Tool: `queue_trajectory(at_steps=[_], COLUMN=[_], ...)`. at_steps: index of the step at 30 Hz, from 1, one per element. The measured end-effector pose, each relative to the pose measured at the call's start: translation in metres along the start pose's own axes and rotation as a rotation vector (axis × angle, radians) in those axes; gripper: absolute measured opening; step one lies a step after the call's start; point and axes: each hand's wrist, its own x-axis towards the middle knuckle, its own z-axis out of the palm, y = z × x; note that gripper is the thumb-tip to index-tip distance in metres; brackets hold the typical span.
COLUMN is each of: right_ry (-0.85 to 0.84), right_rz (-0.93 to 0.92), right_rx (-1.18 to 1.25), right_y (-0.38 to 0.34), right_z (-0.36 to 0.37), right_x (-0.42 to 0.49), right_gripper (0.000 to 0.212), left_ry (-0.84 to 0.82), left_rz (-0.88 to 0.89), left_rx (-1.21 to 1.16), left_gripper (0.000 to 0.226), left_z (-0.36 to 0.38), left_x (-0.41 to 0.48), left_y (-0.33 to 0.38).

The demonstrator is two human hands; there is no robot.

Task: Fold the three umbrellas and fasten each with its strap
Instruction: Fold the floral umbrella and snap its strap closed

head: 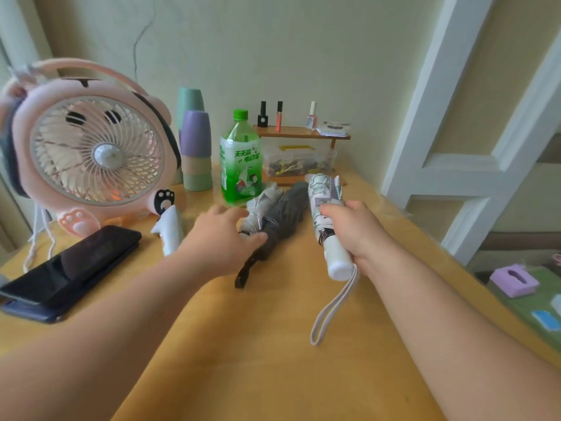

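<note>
Right fingers [335, 211] around patterned umbrella [322, 189]; left fingers [219, 211] loose at grey umbrella [285, 214].

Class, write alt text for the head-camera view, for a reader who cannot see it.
A person's right hand grips a folded white patterned umbrella above a yellow table. The open left hand reaches over a dark grey umbrella and a pale umbrella lying side by side. A pink fan, green bottle and dark phone sit further left.
</note>
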Motion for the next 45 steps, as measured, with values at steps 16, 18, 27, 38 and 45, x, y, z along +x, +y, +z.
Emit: queue_trajectory(at_steps=[16,18,27,38,45], right_ry=[0.030,-0.013,-0.165,-0.162,-0.145], right_rz=[-0.124,-0.165,-0.225,-0.149,-0.179], right_rx=[-0.936,-0.961,-0.910,-0.923,-0.933], right_y=[0.022,0.022,0.035,0.027,0.034], right_z=[-0.026,-0.034,-0.021,-0.064,-0.065], right_x=[0.023,0.019,0.019,0.025,0.026], right_gripper=[0.059,0.059,0.069,0.077,0.081], left_ry=[-0.050,-0.170,-0.367,-0.270,-0.426], left_rz=[0.171,0.219,0.464,0.505,0.535], left_rx=[-0.243,-0.165,-0.062,-0.127,-0.106], left_gripper=[0.071,0.097,0.103,0.105,0.093], left_z=[0.068,0.061,0.066,0.088,0.082], left_x=[0.006,0.015,0.047,0.042,0.055], left_y=[0.047,0.038,0.035,0.055,0.051])
